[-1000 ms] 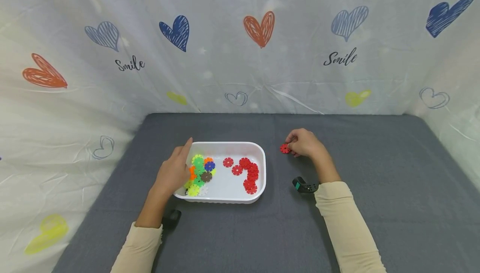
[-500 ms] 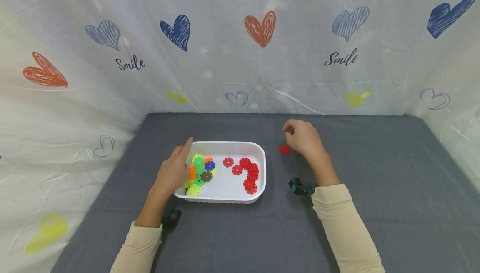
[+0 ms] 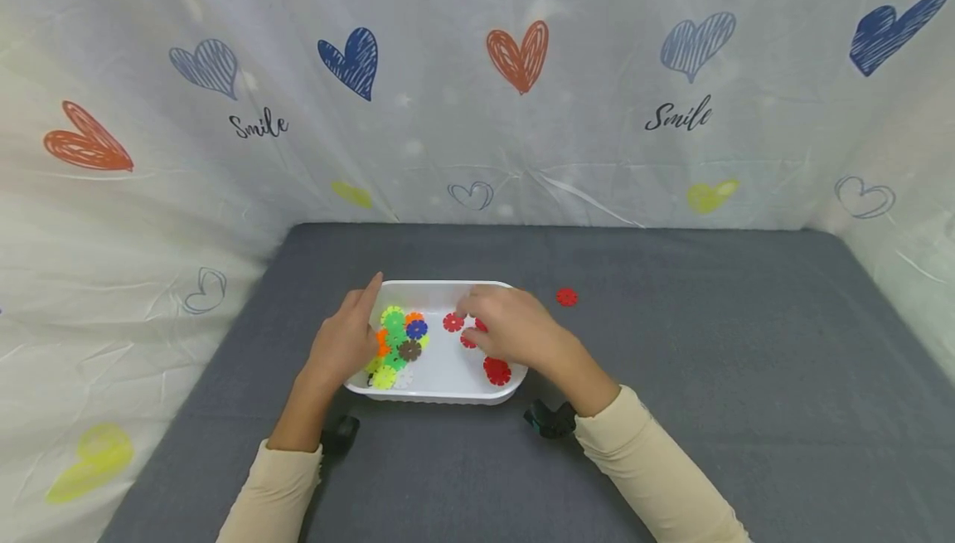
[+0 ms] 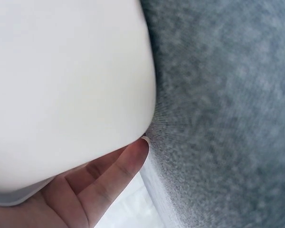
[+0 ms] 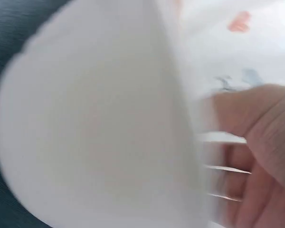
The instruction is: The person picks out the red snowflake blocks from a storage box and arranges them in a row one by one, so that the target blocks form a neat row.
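Observation:
In the head view, a white plastic tray (image 3: 448,398) holds notched flower-shaped discs. A mixed pile of green, yellow, orange, blue and brown discs (image 3: 395,337) lies at its left end. Red discs (image 3: 497,371) lie toward the right, partly hidden by my right hand (image 3: 515,329). That hand reaches in over the tray's right side, thumb and fingers apart above a red disc (image 3: 453,322). My left hand (image 3: 341,342) holds the tray's left end; its fingers (image 4: 116,180) lie along the outside wall in the left wrist view. Right of the tray, one red disc (image 3: 567,297) lies on the table.
A dark grey cloth (image 3: 716,344) covers the table. Behind it hangs a pale curtain (image 3: 440,128) printed with hearts and "Smile". Dark bands are worn on both wrists, the right band (image 3: 550,419) close to the tray's front right corner.
My right hand lets go of the red disc on the table, lifts off, then swings left over the tray. My left hand and the tray stay put.

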The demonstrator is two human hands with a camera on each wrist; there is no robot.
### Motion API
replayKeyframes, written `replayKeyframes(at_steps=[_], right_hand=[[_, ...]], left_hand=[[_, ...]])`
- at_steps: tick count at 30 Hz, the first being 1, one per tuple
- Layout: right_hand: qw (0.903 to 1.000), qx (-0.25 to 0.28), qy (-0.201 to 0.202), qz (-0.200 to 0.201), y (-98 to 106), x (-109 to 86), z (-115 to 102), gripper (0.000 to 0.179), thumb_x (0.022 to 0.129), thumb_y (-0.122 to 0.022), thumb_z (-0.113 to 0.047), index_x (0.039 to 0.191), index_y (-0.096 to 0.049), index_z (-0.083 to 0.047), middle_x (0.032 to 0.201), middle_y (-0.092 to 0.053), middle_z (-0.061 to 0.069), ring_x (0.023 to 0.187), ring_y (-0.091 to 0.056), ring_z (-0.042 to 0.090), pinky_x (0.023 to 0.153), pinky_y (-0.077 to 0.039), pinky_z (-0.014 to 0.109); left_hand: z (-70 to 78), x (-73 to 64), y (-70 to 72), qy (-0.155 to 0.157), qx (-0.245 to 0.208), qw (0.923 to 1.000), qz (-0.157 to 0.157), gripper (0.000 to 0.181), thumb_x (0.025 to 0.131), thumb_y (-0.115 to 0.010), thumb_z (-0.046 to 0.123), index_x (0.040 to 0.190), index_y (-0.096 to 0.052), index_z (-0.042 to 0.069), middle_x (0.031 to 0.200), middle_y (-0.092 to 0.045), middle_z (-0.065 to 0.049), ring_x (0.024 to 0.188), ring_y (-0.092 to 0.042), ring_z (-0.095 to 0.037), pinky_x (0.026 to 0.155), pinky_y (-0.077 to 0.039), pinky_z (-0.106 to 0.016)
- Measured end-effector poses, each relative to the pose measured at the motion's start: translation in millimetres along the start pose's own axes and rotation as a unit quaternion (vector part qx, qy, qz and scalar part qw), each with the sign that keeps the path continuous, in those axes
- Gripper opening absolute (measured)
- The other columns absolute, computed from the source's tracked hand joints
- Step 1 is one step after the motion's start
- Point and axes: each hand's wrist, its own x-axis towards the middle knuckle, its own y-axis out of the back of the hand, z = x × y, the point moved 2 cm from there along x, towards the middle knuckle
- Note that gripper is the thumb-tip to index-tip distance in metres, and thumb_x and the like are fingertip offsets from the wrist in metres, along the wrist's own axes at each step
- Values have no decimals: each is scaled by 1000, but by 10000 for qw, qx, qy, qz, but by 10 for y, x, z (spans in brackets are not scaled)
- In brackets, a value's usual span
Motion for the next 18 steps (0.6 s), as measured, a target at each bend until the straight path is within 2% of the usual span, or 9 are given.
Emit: replayKeyframes(at_steps=[2, 4, 9, 14, 18], right_hand=[[9983, -27, 163, -561, -122, 24, -39, 40, 84, -81, -23, 120, -71, -10, 112, -65, 5, 97, -59, 18, 86, -50, 34], [9958, -147, 359, -828, -222, 49, -61, 47, 83, -82, -28, 125, -68, -10, 119, -62, 6, 106, -57, 21, 95, -46, 36], [9924, -533, 290, -1066, -380, 92, -64, 49, 88, -76, -33, 131, -65, -12, 135, -58, 9, 126, -52, 26, 108, -38, 40], [9873, -727, -11, -1414, -453, 98, -49, 54, 88, -74, -39, 137, -62, -18, 141, -54, 5, 130, -48, 26, 105, -40, 45], [9811, -914, -92, -1706, -500, 90, -43, 59, 89, -71, -43, 143, -57, -22, 149, -49, 1, 136, -42, 25, 105, -39, 48]], left_hand=[[-3, 5, -2, 21, -7, 10000, -26, 74, 91, -49, -6, 159, -24, 6, 143, -45, -27, 73, -57, -34, 67, -51, -50], [-3, 7, -4, 30, -19, 10000, -24, 74, 91, -49, -6, 159, -24, 6, 143, -45, -27, 78, -58, -36, 71, -51, -52], [6, 15, -3, 58, -43, 10000, -44, 73, 92, -49, -5, 159, -24, 7, 144, -44, -27, 75, -57, -35, 68, -50, -50], [2, 12, -8, 105, -32, 9999, -73, 73, 93, -48, -4, 160, -22, 7, 144, -44, -26, 85, -59, -38, 79, -51, -56], [-12, 10, -21, 87, -60, 9999, -50, 74, 92, -48, -5, 160, -22, 7, 144, -44, -27, 88, -59, -40, 79, -50, -57]])
